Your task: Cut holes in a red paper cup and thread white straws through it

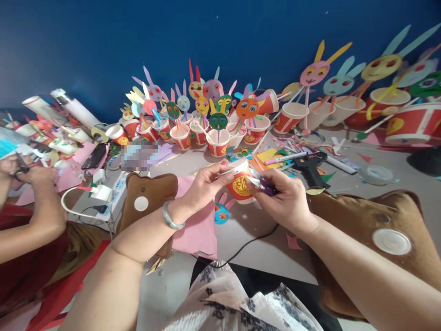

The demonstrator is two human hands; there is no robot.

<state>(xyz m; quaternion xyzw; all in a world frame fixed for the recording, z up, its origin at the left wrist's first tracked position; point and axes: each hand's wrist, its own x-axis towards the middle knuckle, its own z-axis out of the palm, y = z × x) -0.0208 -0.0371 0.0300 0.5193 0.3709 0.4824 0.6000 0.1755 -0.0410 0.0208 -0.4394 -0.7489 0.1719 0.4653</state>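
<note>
My left hand (206, 184) is closed on the rim of a red and white paper cup (240, 185) with a yellow print. The cup is held tilted, a little above the table. In my right hand (287, 197) is a pair of scissors (264, 185) with dark purple handles; its blades lie against the cup's right side. Whether they cut into the wall I cannot tell. Below the cup a blue paper rabbit face (221, 214) rests on the table, beside a pink paper sheet (196, 220).
Finished cups with paper rabbits (218, 133) line the wall. A black glue gun (310, 166) lies among paper scraps to the right. Brown plush pads (365, 234) flank my arms. A power strip (117, 193) and a co-worker's hands (37, 177) with scissors are at left.
</note>
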